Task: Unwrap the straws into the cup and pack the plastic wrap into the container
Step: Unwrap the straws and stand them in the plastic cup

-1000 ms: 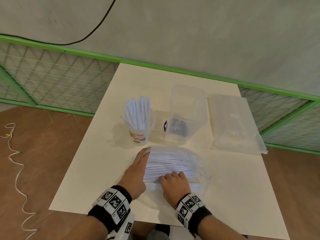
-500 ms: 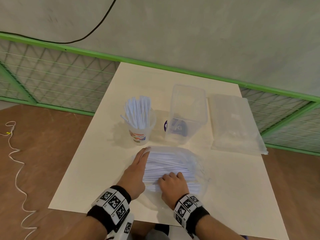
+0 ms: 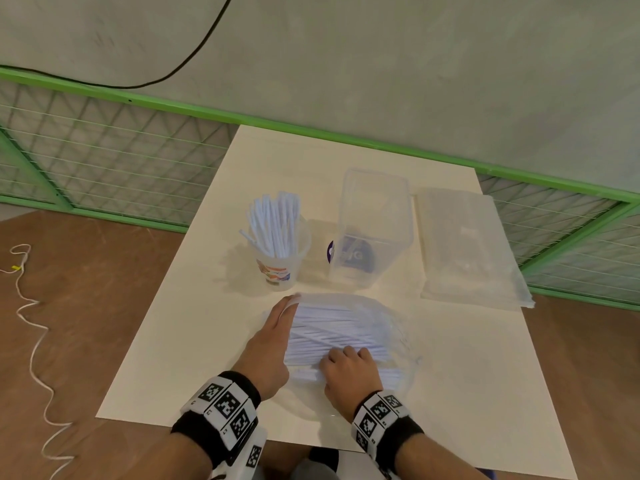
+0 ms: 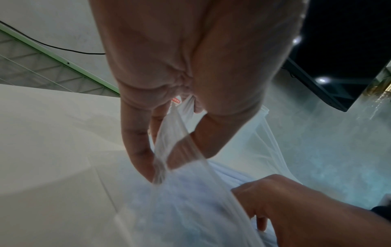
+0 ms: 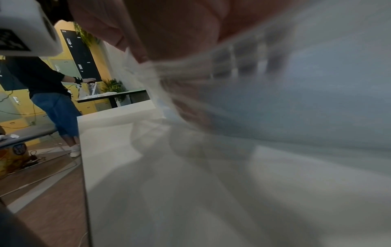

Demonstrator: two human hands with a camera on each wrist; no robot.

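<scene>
A bundle of white straws (image 3: 336, 332) lies inside a clear plastic wrap (image 3: 391, 327) on the table, near the front edge. My left hand (image 3: 273, 337) lies along the bundle's left end. In the left wrist view its thumb and fingers (image 4: 137, 147) pinch a fold of the wrap (image 4: 175, 133). My right hand (image 3: 346, 368) has its fingers curled over the near side of the bundle and grips the straws through the film. A printed cup (image 3: 280, 268) holding several unwrapped straws stands behind them. The clear container (image 3: 372, 230) stands to the cup's right.
A flat stack of clear plastic bags (image 3: 464, 247) lies at the table's right rear. A green mesh fence (image 3: 104, 157) runs behind the cream table (image 3: 194, 341). White cord (image 3: 31, 341) trails on the floor at left. Another person (image 5: 52, 100) stands at a far table.
</scene>
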